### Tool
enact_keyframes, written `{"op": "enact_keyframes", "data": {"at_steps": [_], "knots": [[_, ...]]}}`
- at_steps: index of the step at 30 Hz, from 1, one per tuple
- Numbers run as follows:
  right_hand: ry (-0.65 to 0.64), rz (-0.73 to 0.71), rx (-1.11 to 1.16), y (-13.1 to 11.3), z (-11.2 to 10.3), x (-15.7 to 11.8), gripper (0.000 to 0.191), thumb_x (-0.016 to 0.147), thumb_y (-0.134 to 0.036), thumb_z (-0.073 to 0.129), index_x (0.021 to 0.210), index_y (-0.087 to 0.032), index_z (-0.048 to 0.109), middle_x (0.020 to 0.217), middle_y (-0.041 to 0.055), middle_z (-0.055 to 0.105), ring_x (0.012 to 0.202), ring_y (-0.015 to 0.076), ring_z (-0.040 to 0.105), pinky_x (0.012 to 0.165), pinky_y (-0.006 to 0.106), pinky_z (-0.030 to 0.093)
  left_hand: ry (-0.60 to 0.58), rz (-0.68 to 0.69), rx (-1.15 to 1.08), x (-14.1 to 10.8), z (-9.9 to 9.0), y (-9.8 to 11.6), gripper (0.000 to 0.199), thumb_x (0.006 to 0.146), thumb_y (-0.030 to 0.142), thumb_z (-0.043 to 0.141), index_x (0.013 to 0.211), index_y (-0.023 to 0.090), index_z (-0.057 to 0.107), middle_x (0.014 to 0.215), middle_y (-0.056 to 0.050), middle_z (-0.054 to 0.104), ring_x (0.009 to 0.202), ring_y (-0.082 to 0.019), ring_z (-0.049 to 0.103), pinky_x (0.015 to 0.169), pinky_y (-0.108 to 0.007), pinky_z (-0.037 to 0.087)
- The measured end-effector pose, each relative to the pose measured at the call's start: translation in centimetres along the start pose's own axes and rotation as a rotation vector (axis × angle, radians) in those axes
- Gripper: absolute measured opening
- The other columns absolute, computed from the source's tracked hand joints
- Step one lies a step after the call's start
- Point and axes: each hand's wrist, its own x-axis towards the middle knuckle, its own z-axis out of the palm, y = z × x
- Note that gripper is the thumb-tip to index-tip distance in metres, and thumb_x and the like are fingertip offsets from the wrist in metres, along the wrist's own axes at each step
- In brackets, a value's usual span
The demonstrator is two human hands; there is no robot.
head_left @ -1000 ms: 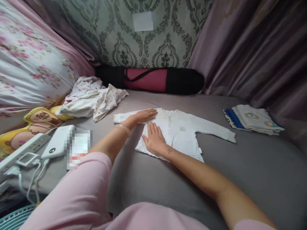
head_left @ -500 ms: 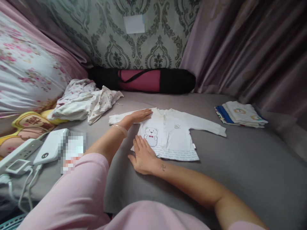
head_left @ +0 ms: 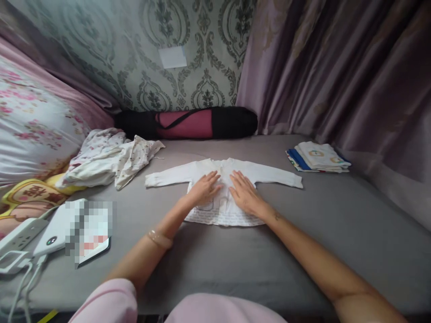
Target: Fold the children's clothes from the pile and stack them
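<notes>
A small white long-sleeved baby shirt [head_left: 222,217] lies flat on the grey bed sheet [head_left: 208,264], its sleeves spread out to both sides and its printed hem towards me. My left hand [head_left: 206,187] rests palm down on the shirt's left front, fingers spread, largely covering the bear print. On the right front lies my right hand [head_left: 246,193], also flat with fingers apart. Between the two hands runs the middle of the shirt front, with the collar just beyond the fingertips. Neither hand grips the cloth.
A folded stack of clothes [head_left: 319,158] sits at the right. Crumpled patterned clothes [head_left: 117,157] lie at the left. Nearer on that side are a power strip [head_left: 20,235], a white power bank [head_left: 62,229] with cables, and a blurred-out device [head_left: 94,249]. A long black-and-red bag [head_left: 188,123] lies along the wall.
My left hand has moved from the left shoulder down onto the shirt front. My right hand has shifted from the lower left edge to the right front. The shirt now lies straighter.
</notes>
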Motion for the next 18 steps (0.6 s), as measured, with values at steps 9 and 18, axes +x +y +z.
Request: {"op": "enact_keyframes", "data": {"at_steps": [9, 18], "knots": [[-0.145, 0.065, -0.201, 2.8, 1.9, 0.3, 0.061, 0.098, -0.043, 0.028, 0.148, -0.008, 0.03, 0.155, 0.0148, 0.024, 0.144, 0.0271, 0.019, 0.116, 0.045, 0.011, -0.129, -0.017, -0.018, -0.9, 1.6, 2.6, 0.069, 0.096, 0.056, 0.027, 0.147, 0.01, 0.031, 0.154, -0.016, 0.028, 0.144, -0.03, 0.02, 0.116, -0.045, 0.019], [0.027, 0.223, -0.106, 5.4, -0.9, 8.0, 0.04, 0.097, -0.025, 0.031, 0.103, -0.02, 0.071, 0.105, 0.0075, 0.071, 0.098, 0.0199, 0.061, 0.081, 0.026, 0.039, 0.071, -0.376, -0.101, 5.0, -1.5, -4.4, 0.034, 0.093, 0.028, 0.039, 0.114, 0.019, 0.064, 0.109, -0.008, 0.07, 0.097, -0.022, 0.065, 0.084, -0.029, 0.048]]}}
